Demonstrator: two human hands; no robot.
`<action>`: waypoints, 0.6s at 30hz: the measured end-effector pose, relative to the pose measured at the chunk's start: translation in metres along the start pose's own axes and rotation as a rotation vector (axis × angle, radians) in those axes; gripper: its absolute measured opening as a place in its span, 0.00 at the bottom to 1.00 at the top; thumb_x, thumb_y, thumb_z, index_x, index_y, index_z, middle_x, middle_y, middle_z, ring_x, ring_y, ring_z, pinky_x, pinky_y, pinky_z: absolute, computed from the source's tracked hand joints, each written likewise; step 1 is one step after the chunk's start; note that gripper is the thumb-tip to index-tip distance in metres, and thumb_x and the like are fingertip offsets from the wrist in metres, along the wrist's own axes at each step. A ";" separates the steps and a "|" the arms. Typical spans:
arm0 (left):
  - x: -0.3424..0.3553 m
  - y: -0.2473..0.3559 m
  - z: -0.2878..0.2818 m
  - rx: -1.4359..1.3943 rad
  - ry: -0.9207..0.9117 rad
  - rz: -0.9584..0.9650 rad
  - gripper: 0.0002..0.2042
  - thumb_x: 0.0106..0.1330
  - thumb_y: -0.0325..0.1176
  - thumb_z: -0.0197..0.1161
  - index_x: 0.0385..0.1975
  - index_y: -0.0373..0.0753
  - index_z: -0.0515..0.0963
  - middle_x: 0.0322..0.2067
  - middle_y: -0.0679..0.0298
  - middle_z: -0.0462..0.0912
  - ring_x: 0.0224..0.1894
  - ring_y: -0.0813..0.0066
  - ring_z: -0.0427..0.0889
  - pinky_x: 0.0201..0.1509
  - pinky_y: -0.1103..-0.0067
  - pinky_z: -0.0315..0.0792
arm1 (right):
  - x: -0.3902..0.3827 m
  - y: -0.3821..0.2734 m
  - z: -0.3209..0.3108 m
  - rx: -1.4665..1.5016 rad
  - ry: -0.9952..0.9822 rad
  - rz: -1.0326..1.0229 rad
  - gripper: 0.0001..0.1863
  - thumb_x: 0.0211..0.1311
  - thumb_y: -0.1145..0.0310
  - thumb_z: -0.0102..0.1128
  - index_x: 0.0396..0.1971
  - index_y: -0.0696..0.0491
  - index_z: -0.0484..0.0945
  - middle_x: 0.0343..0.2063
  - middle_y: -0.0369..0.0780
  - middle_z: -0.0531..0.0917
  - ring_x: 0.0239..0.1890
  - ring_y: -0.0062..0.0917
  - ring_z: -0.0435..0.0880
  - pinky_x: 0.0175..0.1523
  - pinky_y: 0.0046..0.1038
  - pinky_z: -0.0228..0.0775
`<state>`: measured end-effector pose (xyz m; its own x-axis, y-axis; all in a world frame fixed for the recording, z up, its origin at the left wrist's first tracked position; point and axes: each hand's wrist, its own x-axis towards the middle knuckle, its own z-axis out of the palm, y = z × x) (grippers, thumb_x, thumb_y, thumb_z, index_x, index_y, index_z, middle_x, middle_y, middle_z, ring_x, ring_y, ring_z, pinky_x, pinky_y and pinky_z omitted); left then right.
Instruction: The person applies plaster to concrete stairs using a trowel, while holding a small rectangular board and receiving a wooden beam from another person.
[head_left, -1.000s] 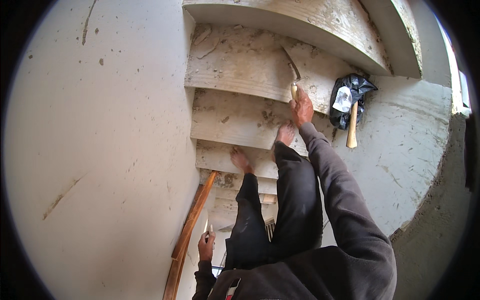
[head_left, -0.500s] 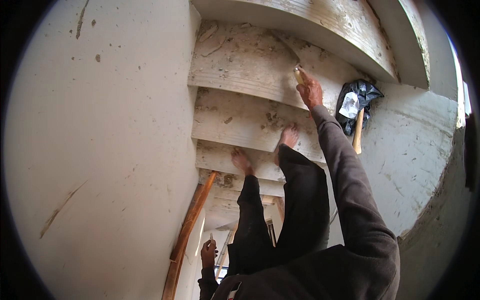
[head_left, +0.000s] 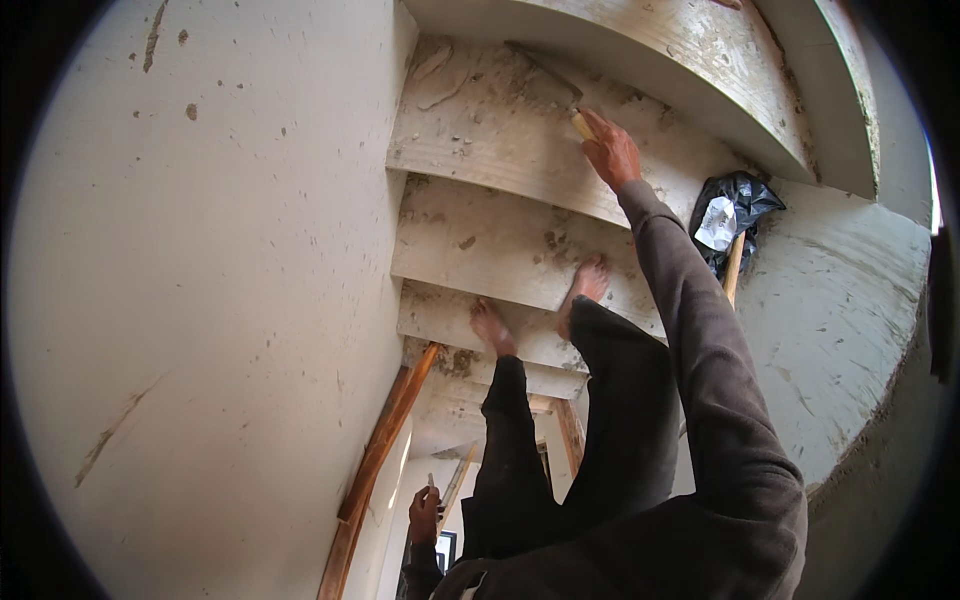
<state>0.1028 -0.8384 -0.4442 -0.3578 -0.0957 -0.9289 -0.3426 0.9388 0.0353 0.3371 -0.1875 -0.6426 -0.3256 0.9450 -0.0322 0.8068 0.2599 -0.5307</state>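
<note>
fingers, right hand (head_left: 610, 148): wrapped round the pale yellow handle of a long-bladed hand tool (head_left: 583, 126); grip snug, back of the hand uppermost. clock face set on the view, twelve at the top: hand at about one o'clock, tool between twelve and one. thin dark blade, running from the handle toward ten o'clock, over the dusty upper concrete tread (head_left: 480, 130); whether it touches the surface cannot be told.

fingers, left hand (head_left: 424, 512): drawn close about a small, slim, pale object (head_left: 430, 481), kind unclear; hand between six and seven o'clock, well apart from the right.

grit and small crumbs: scattered on the upper tread, left of the tool.

bare feet (head_left: 588, 283): two, near the centre, on separate lower treads, the right one higher.

black plastic bag (head_left: 760, 203), crumpled, with a white paper piece (head_left: 716, 223) on its front: between two and three o'clock. round pale wooden shaft (head_left: 735, 270): at three, upper end hidden by the bag.

grey concrete slab (head_left: 830, 340), scuffed: three to four o'clock. white plastered wall (head_left: 220, 300), spotted with brown: nine o'clock. reddish-brown wooden board (head_left: 390, 440): seven o'clock, slanting beside the wall.
</note>
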 end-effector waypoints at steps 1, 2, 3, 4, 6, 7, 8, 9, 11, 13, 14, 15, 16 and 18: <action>0.000 -0.004 0.002 -0.006 0.001 0.005 0.26 0.65 0.50 0.60 0.52 0.32 0.74 0.31 0.59 0.79 0.28 0.73 0.78 0.30 0.79 0.71 | 0.002 -0.003 0.003 0.006 -0.014 -0.015 0.31 0.47 0.68 0.58 0.58 0.44 0.73 0.42 0.47 0.81 0.44 0.46 0.80 0.49 0.42 0.72; -0.002 -0.007 0.002 0.003 -0.007 -0.015 0.26 0.65 0.50 0.60 0.52 0.34 0.74 0.31 0.59 0.79 0.28 0.73 0.78 0.30 0.79 0.71 | 0.001 -0.006 0.004 0.028 -0.071 -0.052 0.32 0.47 0.68 0.58 0.58 0.44 0.73 0.43 0.47 0.81 0.45 0.46 0.80 0.49 0.42 0.72; -0.005 -0.005 0.005 -0.002 -0.010 -0.022 0.26 0.65 0.50 0.60 0.52 0.34 0.74 0.31 0.59 0.79 0.28 0.73 0.78 0.30 0.79 0.71 | 0.000 -0.012 0.004 0.051 -0.127 -0.093 0.32 0.47 0.69 0.58 0.58 0.44 0.73 0.43 0.47 0.82 0.45 0.46 0.80 0.49 0.42 0.72; -0.008 -0.004 0.007 -0.006 -0.014 -0.030 0.26 0.65 0.50 0.60 0.52 0.34 0.74 0.31 0.59 0.79 0.28 0.74 0.78 0.30 0.78 0.71 | 0.000 -0.018 0.004 0.072 -0.183 -0.134 0.32 0.47 0.69 0.58 0.58 0.43 0.74 0.43 0.47 0.82 0.45 0.46 0.80 0.49 0.42 0.72; -0.010 -0.006 0.010 -0.015 -0.018 -0.041 0.26 0.65 0.51 0.60 0.53 0.34 0.73 0.32 0.59 0.79 0.28 0.74 0.78 0.30 0.78 0.71 | -0.002 -0.029 0.005 0.101 -0.162 -0.111 0.32 0.47 0.69 0.58 0.58 0.43 0.73 0.44 0.47 0.82 0.45 0.46 0.80 0.50 0.42 0.72; -0.010 -0.007 0.011 -0.015 -0.020 -0.038 0.26 0.65 0.51 0.60 0.53 0.34 0.73 0.32 0.59 0.79 0.28 0.74 0.78 0.30 0.78 0.71 | 0.000 -0.036 0.006 0.118 -0.151 -0.101 0.32 0.47 0.69 0.58 0.59 0.43 0.73 0.45 0.47 0.82 0.45 0.46 0.80 0.50 0.42 0.72; -0.011 -0.007 0.013 -0.015 -0.021 -0.037 0.26 0.65 0.51 0.60 0.53 0.34 0.73 0.32 0.59 0.79 0.28 0.74 0.78 0.30 0.78 0.71 | 0.005 -0.043 0.008 0.082 -0.115 -0.049 0.31 0.48 0.69 0.57 0.59 0.43 0.73 0.45 0.48 0.82 0.45 0.46 0.81 0.51 0.42 0.72; -0.011 -0.008 0.014 -0.015 -0.020 -0.036 0.26 0.65 0.51 0.60 0.53 0.34 0.73 0.32 0.59 0.79 0.28 0.74 0.78 0.30 0.78 0.71 | 0.013 -0.051 0.008 0.076 -0.117 -0.032 0.31 0.49 0.70 0.56 0.59 0.43 0.73 0.45 0.47 0.82 0.46 0.46 0.80 0.51 0.42 0.72; -0.012 -0.008 0.019 -0.017 -0.020 -0.045 0.27 0.65 0.51 0.59 0.53 0.34 0.73 0.32 0.59 0.79 0.30 0.73 0.79 0.31 0.78 0.72 | 0.029 -0.056 0.003 0.052 -0.114 0.010 0.30 0.50 0.70 0.55 0.59 0.43 0.73 0.45 0.47 0.82 0.46 0.45 0.80 0.52 0.42 0.71; -0.014 -0.010 0.023 -0.035 -0.021 -0.056 0.27 0.65 0.51 0.59 0.54 0.33 0.73 0.33 0.58 0.79 0.30 0.73 0.79 0.32 0.78 0.72 | 0.043 -0.062 0.007 0.019 -0.101 0.004 0.29 0.52 0.71 0.54 0.59 0.43 0.73 0.45 0.46 0.82 0.47 0.44 0.80 0.53 0.42 0.71; -0.016 -0.011 0.025 -0.033 -0.016 -0.065 0.27 0.65 0.51 0.60 0.54 0.33 0.73 0.33 0.58 0.79 0.30 0.73 0.79 0.32 0.78 0.72 | 0.049 -0.065 0.010 0.002 -0.093 0.001 0.29 0.52 0.71 0.54 0.59 0.43 0.73 0.45 0.46 0.81 0.47 0.44 0.80 0.53 0.42 0.71; -0.018 -0.012 0.026 -0.032 -0.008 -0.074 0.27 0.65 0.51 0.60 0.53 0.33 0.73 0.33 0.58 0.80 0.30 0.73 0.80 0.32 0.78 0.72 | 0.054 -0.069 0.015 -0.003 -0.110 -0.010 0.29 0.53 0.71 0.54 0.59 0.43 0.73 0.45 0.46 0.81 0.48 0.44 0.79 0.53 0.42 0.71; -0.019 -0.013 0.028 -0.030 0.000 -0.083 0.27 0.65 0.51 0.60 0.53 0.33 0.73 0.33 0.58 0.80 0.30 0.73 0.80 0.32 0.78 0.72 | 0.058 -0.072 0.020 -0.009 -0.127 -0.020 0.28 0.53 0.71 0.54 0.59 0.43 0.73 0.45 0.46 0.81 0.48 0.44 0.79 0.53 0.42 0.71; -0.021 -0.018 0.030 -0.043 -0.001 -0.087 0.27 0.64 0.51 0.60 0.53 0.33 0.73 0.33 0.57 0.80 0.30 0.72 0.80 0.31 0.78 0.72 | 0.063 -0.081 0.029 -0.022 -0.160 -0.054 0.28 0.54 0.71 0.54 0.59 0.44 0.73 0.45 0.46 0.81 0.48 0.43 0.79 0.53 0.41 0.71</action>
<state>0.1425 -0.8432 -0.4360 -0.3242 -0.1754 -0.9296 -0.4088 0.9121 -0.0296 0.2372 -0.1543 -0.6262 -0.4419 0.8861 -0.1398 0.7960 0.3155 -0.5165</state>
